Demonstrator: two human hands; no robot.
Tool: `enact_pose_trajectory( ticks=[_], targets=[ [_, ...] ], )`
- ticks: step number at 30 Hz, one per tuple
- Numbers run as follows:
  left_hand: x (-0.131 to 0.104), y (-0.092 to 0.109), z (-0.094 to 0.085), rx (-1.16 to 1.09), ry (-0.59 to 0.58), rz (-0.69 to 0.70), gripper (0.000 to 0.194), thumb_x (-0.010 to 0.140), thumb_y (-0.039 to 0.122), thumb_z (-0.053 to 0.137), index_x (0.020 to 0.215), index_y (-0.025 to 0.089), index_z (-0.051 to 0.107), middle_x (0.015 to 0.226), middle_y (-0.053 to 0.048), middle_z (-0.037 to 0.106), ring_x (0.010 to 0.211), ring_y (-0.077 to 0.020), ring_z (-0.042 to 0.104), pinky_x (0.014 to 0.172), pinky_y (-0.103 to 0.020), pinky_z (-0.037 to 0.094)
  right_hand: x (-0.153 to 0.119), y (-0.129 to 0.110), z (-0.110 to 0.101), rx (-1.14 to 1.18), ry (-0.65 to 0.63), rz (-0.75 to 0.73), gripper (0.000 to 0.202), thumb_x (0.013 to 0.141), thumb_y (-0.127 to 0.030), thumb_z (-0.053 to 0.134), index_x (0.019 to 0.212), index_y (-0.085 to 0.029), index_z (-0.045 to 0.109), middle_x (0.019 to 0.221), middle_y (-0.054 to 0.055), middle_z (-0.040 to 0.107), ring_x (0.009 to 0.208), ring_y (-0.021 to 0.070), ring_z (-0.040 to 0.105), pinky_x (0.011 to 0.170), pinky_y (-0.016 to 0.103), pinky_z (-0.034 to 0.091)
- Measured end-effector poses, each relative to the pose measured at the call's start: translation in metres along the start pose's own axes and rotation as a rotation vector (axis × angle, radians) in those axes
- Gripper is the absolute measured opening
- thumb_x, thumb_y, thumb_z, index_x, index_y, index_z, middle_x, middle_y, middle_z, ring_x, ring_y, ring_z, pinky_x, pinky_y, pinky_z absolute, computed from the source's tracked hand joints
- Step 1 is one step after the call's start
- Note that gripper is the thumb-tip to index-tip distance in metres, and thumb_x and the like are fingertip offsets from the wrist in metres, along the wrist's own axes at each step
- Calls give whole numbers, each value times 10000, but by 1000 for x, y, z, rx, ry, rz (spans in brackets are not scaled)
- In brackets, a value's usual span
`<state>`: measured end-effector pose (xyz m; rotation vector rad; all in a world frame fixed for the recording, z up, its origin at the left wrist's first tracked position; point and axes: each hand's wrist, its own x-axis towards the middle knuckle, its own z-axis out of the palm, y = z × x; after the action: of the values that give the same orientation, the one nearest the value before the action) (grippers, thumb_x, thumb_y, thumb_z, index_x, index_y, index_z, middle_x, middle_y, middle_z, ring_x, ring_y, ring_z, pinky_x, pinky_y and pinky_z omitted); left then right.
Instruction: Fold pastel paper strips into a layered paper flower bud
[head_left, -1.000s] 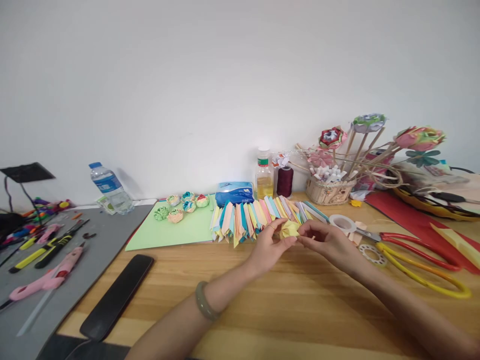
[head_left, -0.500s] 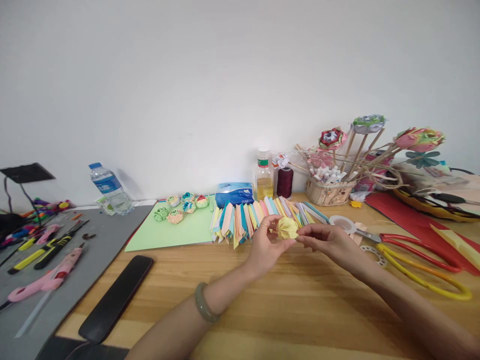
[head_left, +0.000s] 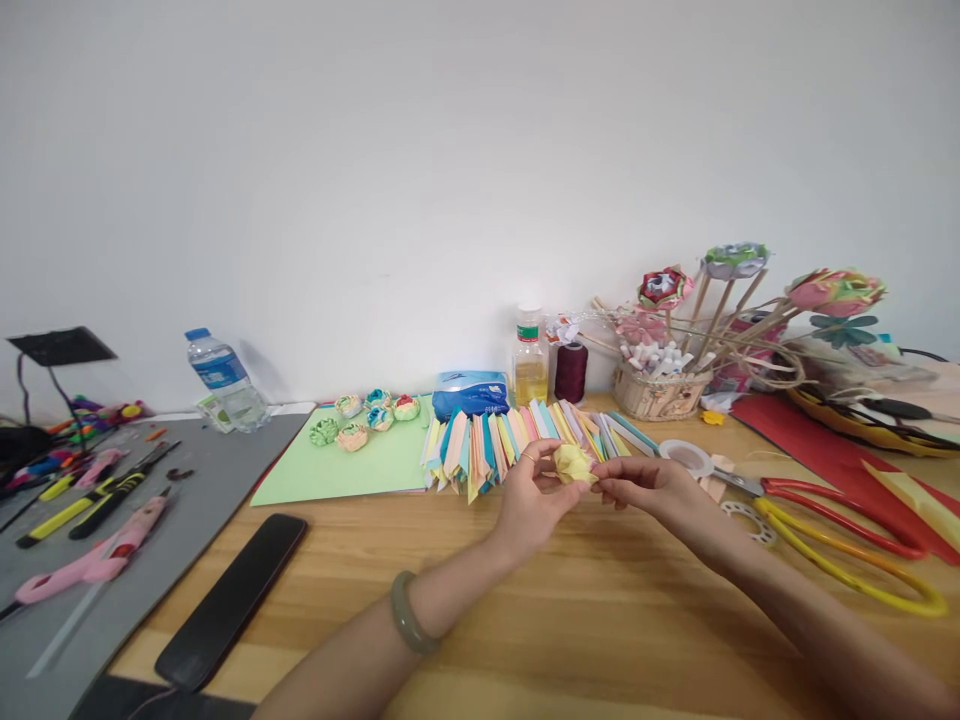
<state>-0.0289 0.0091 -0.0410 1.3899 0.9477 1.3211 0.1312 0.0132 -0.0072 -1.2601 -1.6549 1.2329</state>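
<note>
A small yellow folded paper flower [head_left: 574, 464] is held up between both hands over the table, just in front of the row of folded paper strips [head_left: 480, 452]. My left hand [head_left: 531, 500], with a ring on a finger and a bangle on the wrist, grips the flower from the left with thumb and fingers. From the right, my right hand [head_left: 637, 484] pinches the flower's edge between thumb and fingertips. Several finished paper flowers [head_left: 352, 436] lie on a green sheet [head_left: 330, 482] at the back left.
Scissors [head_left: 840, 520], white tape roll [head_left: 686, 458] and red sheet [head_left: 810, 440] lie right. Behind are a tissue pack [head_left: 470, 392], glue bottle [head_left: 530, 360], maroon thread spool [head_left: 571, 372] and basket [head_left: 660, 393]. Left: phone [head_left: 232, 600], pink glue gun [head_left: 97, 565], water bottle [head_left: 225, 378].
The yellow flower has turned slightly between my hands, and my right fingertips have shifted a little along its right edge. The whole view has moved slightly.
</note>
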Motion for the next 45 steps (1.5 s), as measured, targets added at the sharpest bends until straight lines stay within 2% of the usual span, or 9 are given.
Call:
enact_pose_trajectory(
  ticks=[6, 12, 17, 30, 38, 45],
  targets=[
    [0, 2, 1, -15, -4, -21, 379, 662, 199, 625, 1012, 170, 484, 919, -61, 611, 836, -148, 580, 700, -258, 483, -1, -6, -2, 38, -26, 36, 304, 611, -432, 624, 717, -153, 678, 579, 8, 585, 548, 128, 497, 541, 264, 399],
    [-1, 4, 1, -1, 6, -31, 394, 661, 192, 626, 1029, 169, 488, 923, -62, 611, 842, -148, 579, 703, -256, 489, -2, -5, -3, 60, -98, -1, 311, 655, -456, 608, 729, -159, 662, 634, 10, 583, 557, 113, 473, 528, 246, 383],
    [-1, 3, 1, 5, 1, -42, 393, 664, 202, 631, 1030, 168, 492, 924, -61, 617, 842, -151, 586, 722, -267, 491, -1, -6, -1, 49, -68, -36, 352, 607, -509, 637, 663, -161, 638, 576, -14, 519, 546, 110, 445, 513, 238, 366],
    [-3, 7, 1, 119, 26, 64, 381, 658, 215, 646, 1008, 186, 498, 932, -52, 611, 860, -154, 571, 725, -278, 486, 1, -2, 2, 90, 13, 7, 413, 494, -520, 707, 688, -159, 661, 589, -3, 568, 555, 120, 475, 539, 256, 389],
    [-1, 4, 1, 1, 4, -40, 436, 637, 233, 667, 1038, 164, 513, 949, -71, 630, 847, -163, 595, 752, -304, 495, 1, -2, -2, 79, -59, 28, 377, 641, -533, 602, 605, -161, 651, 623, 26, 609, 545, 120, 487, 524, 244, 385],
    [0, 7, 1, -58, 5, -85, 414, 629, 224, 661, 1008, 151, 512, 919, -60, 632, 809, -145, 597, 715, -273, 492, 0, 0, -3, 105, -84, -14, 318, 710, -469, 577, 658, -162, 643, 661, 15, 604, 570, 109, 468, 546, 229, 374]
  ],
)
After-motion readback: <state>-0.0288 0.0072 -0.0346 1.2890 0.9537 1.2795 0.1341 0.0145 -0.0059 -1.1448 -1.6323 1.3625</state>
